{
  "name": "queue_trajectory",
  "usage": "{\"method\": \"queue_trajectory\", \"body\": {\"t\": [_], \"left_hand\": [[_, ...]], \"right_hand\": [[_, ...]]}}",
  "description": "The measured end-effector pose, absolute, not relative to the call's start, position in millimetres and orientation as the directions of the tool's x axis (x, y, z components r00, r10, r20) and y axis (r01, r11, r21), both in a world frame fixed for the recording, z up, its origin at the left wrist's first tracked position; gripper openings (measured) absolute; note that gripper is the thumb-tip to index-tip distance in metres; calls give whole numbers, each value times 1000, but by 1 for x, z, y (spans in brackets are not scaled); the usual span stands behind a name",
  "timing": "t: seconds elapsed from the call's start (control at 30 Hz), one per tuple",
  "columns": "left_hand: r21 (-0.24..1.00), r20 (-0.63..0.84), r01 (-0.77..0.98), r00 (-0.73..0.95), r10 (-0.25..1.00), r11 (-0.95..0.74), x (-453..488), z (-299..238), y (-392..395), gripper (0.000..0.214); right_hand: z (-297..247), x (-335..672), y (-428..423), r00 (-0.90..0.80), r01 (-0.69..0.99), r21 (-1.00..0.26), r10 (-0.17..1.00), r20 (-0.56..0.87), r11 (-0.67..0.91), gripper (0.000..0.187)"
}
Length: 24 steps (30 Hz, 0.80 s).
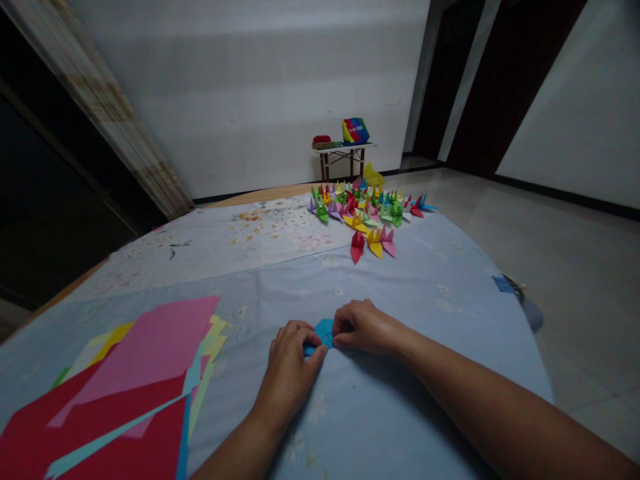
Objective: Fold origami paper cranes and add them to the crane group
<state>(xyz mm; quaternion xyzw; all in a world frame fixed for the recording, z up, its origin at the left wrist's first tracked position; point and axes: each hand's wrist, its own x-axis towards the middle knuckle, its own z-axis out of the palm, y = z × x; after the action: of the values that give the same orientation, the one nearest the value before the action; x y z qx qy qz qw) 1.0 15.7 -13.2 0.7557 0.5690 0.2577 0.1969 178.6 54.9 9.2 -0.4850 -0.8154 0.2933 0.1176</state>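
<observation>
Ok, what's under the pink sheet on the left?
A yellow sheet and pale yellow sheets poke out from under the pink sheet; it hides the rest of them and anything else beneath.

Dim room, pale banded wall, edges bowed and blurred.

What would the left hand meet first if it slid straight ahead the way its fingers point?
The left hand touches the blue folded paper, so that comes first; just beyond it, probably, the fingers of the right hand, which holds the paper's other side.
</observation>
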Motion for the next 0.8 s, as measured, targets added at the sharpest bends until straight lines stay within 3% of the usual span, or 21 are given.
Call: {"method": "queue_trajectory", "body": {"t": [0.4, 0.8], "left_hand": [[598, 119, 763, 220, 968, -247, 1, -13, 20, 4], [665, 79, 693, 305, 949, -278, -6, -5, 24, 9]], "right_hand": [[8, 170, 52, -447, 803, -485, 888, -105, 347, 19], [12, 186, 57, -456, 786, -527, 878, -144, 322, 12]]}}
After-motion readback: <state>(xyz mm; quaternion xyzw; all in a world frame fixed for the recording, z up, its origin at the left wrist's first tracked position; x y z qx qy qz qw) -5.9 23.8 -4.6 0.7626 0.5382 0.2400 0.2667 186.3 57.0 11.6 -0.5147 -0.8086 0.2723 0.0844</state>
